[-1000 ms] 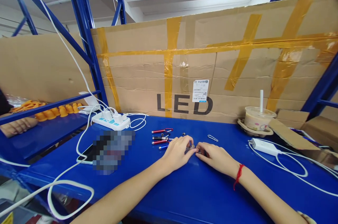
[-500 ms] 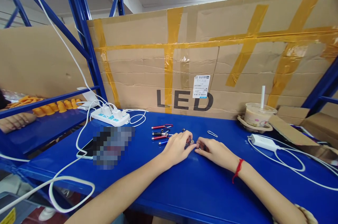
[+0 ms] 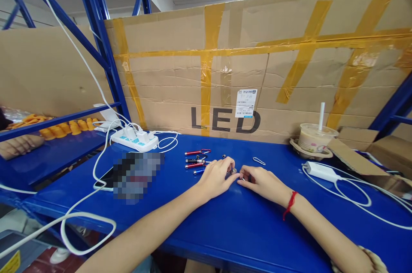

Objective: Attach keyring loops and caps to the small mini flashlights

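My left hand point(image 3: 216, 180) is closed in a pinch around a small silvery round piece point(image 3: 233, 171), whose kind I cannot make out. Close by on its right, my right hand point(image 3: 262, 182) also has thumb and fingers pinched together, with a tiny shiny bit at the tips too small to name. The fingertips of the two hands nearly meet. Left of my left hand lie several pen-shaped lights: a red one with a clip point(image 3: 193, 153), a black one point(image 3: 192, 161), another red one point(image 3: 193, 165) and a blue one point(image 3: 198, 171), partly hidden by the hand.
A silver carabiner clip point(image 3: 259, 161) lies behind my right hand. On the left are a power strip point(image 3: 138, 141), cables and a phone point(image 3: 107, 178). At right sit a drink cup point(image 3: 317, 138), a white adapter point(image 3: 322, 171) and an open carton point(image 3: 391, 153). Another person's hand point(image 3: 21, 146) rests far left.
The view has shifted slightly. Both hands keep nearly the same pose and place, with no visible change in what they hold.
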Demonstrator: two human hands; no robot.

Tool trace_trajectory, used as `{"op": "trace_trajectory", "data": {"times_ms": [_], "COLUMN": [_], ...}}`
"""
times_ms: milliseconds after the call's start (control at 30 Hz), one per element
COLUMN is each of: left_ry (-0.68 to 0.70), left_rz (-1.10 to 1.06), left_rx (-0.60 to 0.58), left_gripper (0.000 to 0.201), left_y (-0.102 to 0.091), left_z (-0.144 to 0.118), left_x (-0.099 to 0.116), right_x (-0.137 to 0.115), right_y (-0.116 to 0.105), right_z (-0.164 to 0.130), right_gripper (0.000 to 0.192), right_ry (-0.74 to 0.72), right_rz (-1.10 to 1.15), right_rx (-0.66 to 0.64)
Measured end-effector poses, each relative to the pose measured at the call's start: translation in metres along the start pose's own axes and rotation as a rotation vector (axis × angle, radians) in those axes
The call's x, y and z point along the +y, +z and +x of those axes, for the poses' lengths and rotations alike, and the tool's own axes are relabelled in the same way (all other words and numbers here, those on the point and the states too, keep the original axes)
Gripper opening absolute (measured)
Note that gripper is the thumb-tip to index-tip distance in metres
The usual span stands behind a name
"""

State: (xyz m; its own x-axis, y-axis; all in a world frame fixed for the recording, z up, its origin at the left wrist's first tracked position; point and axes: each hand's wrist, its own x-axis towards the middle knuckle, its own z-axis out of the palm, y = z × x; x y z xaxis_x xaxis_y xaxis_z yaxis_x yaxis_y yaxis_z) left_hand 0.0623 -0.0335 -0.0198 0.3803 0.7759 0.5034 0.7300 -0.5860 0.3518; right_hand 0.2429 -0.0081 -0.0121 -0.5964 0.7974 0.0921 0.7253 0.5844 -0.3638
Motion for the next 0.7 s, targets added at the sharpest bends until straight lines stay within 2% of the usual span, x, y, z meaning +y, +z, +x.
{"op": "trace_trajectory", "data": {"times_ms": [233, 700], "left_ry": [0.012, 0.024], "left_rz": [0.028, 0.039], "left_rx": [-0.007, -0.009], "left_gripper": [0.02, 0.02], "left_y": [0.001, 0.001], "left_z": [0.0003, 0.0009], "left_x": [-0.0025, -0.002], "right_x": [-0.0005, -0.0063], "right_y": [0.0019, 0.0021], "right_z": [0.0019, -0.0011], "right_gripper": [0.014, 0.015], "right_ry": [-0.101, -0.077], "right_rz": [-0.018, -0.033], "right_rx": [0.043, 0.039]}}
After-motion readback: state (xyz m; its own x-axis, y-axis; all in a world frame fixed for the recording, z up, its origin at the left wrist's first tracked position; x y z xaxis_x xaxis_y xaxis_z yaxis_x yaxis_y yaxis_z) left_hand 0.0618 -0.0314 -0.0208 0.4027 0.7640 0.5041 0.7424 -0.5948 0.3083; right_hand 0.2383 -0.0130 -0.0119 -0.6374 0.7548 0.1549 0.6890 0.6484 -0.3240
